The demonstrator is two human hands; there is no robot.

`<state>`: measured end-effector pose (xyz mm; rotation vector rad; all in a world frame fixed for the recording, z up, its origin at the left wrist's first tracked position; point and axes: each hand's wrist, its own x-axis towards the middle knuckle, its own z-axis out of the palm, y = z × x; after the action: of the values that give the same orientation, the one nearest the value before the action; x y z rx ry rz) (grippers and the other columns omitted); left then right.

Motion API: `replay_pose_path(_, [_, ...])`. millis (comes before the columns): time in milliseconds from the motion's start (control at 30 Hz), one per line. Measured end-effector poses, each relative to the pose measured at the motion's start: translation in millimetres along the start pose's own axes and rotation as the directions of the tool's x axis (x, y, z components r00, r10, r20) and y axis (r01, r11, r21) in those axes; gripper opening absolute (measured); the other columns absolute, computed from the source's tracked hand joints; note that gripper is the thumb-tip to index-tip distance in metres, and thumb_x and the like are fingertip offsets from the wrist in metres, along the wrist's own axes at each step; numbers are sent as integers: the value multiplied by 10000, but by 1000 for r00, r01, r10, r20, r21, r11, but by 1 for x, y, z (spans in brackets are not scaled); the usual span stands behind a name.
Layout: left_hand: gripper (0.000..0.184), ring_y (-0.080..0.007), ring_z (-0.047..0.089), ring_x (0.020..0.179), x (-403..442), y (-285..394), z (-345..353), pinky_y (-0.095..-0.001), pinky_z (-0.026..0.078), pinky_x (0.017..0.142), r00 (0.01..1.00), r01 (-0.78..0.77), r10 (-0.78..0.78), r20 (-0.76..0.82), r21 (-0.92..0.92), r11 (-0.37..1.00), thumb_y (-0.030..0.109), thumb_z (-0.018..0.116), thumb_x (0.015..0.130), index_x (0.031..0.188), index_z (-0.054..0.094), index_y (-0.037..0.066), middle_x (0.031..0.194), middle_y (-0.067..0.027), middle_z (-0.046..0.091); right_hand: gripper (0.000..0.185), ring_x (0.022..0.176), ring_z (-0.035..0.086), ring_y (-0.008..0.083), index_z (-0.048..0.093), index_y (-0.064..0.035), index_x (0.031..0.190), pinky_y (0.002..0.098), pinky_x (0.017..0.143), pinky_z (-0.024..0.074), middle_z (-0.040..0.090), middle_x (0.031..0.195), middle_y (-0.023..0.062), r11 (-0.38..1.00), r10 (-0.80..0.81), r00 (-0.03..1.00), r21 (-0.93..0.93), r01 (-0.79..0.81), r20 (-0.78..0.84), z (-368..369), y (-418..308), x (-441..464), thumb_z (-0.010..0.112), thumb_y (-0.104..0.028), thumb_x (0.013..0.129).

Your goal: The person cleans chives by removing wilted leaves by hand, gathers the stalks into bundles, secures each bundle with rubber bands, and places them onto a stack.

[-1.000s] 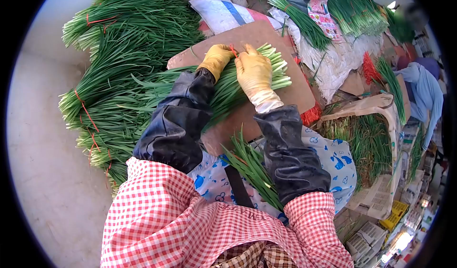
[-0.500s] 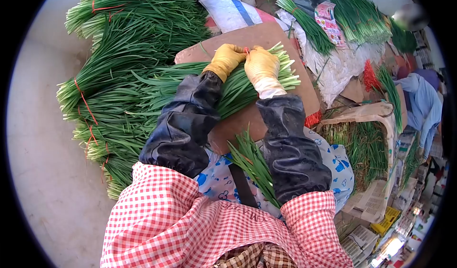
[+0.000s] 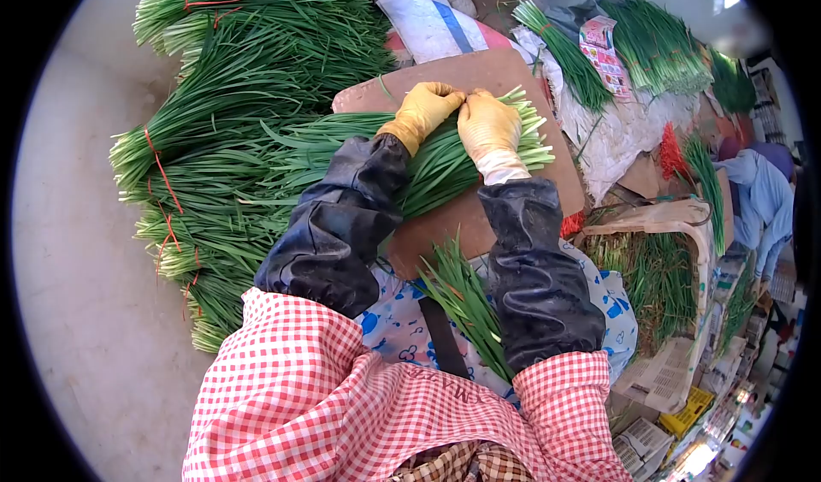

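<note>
A bunch of long green stalks (image 3: 436, 180) with pale cut ends to the right lies across a brown board (image 3: 505, 65). My left hand (image 3: 425, 110), in a yellow glove, is over the bunch with its fingers pinched together. Close beside it, my right hand (image 3: 490, 124), gloved too, is closed near the pale ends. Their fingertips almost meet; a red tie showed there earlier, but what they pinch now is too small to make out. Below the board, loose green stalks (image 3: 466, 301) rest on my patterned apron (image 3: 402, 332).
Tied green bunches (image 3: 248, 97) are piled at the left by a pale wall (image 3: 77, 251). White sacking (image 3: 611, 136), red ties (image 3: 671, 153) and a crate-like frame (image 3: 703, 225) of greens stand right. Another person in blue (image 3: 761, 195) is at the far right.
The whole view has shifted, so the board and bunch appear farther right and slightly lower. My hands stay together over the bunch; the red tie between them no longer shows.
</note>
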<state>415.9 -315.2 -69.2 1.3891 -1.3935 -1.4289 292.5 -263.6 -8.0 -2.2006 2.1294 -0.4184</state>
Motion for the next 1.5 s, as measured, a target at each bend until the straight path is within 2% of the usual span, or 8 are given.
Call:
replay_pose_path(467, [80, -298, 617, 900, -109, 60, 14, -410, 465, 847, 535, -503, 818, -210, 699, 509, 69, 676, 728, 803, 649, 63, 826, -74, 660, 390, 970, 624, 247, 576, -158, 1217, 409, 862, 417, 630, 1096, 55, 930, -366, 835, -127, 345, -412, -19, -2, -37, 574, -206, 831])
replay_pose_path(633, [84, -312, 597, 937, -119, 60, 17, -456, 424, 896, 501, -460, 833, -237, 742, 487, 93, 653, 743, 822, 645, 66, 877, -74, 654, 293, 924, 654, 290, 648, -144, 1130, 403, 856, 453, 675, 1013, 116, 994, -110, 992, -25, 109, -61, -36, -18, -61, 570, -200, 852])
replay_pose_path(700, [81, -315, 593, 923, -125, 69, 23, -448, 430, 888, 497, -425, 847, -189, 798, 427, 110, 650, 747, 816, 644, 67, 862, -78, 649, 239, 901, 650, 324, 671, -122, 1073, 404, 794, 484, 678, 962, 151, 694, 147, 989, 714, -91, -16, -5, -4, -70, 574, -239, 889])
replay_pose_path(833, [108, -315, 633, 844, -131, 70, 23, -396, 498, 789, 676, -424, 703, -218, 665, 614, 148, 641, 835, 884, 656, 53, 879, -111, 664, 241, 793, 647, 338, 683, -80, 977, 374, 707, 496, 672, 859, 165, 650, 223, 973, 752, -109, -52, -9, 2, -95, 550, -276, 933])
replay_pose_path(967, [286, -305, 641, 941, -109, 73, -21, -391, 497, 824, 678, -421, 711, 189, 892, 165, 246, 536, 912, 1142, 619, 100, 1015, -122, 680, 249, 670, 613, 167, 653, 2, 965, 308, 627, 481, 645, 750, 74, 239, 179, 944, 918, -316, 278, 3, 23, -151, 560, -229, 949])
replay_pose_path(1300, [375, -345, 634, 909, -139, 0, 2, -430, 477, 847, 901, -164, 424, -93, 832, 530, 339, 382, 982, 1124, 640, 107, 953, -152, 681, 234, 684, 551, 120, 615, 37, 943, 271, 658, 473, 574, 703, 44, 74, 147, 952, 957, -282, 269, 27, 36, -170, 557, -188, 967])
replay_pose_path(1433, [403, -191, 548, 1136, -97, 6, -23, -297, 380, 1001, 987, -155, 149, 67, 94, 984, 307, 503, 967, 1274, 573, 56, 1208, -97, 620, 299, 730, 598, 126, 599, 81, 1106, 269, 683, 507, 612, 769, 57, 16, 158, 950, 961, -276, 270, 28, 37, -166, 581, -180, 961])
replay_pose_path(1500, [428, -178, 542, 1140, -86, 44, -15, -299, 374, 1008, 967, -208, 181, 180, 145, 967, 330, 533, 958, 1267, 580, 38, 1207, -96, 621, 301, 733, 599, 131, 595, 88, 1095, 274, 680, 508, 617, 783, 52, -31, 175, 927, 943, -330, 331, 25, 35, -167, 575, -183, 965])
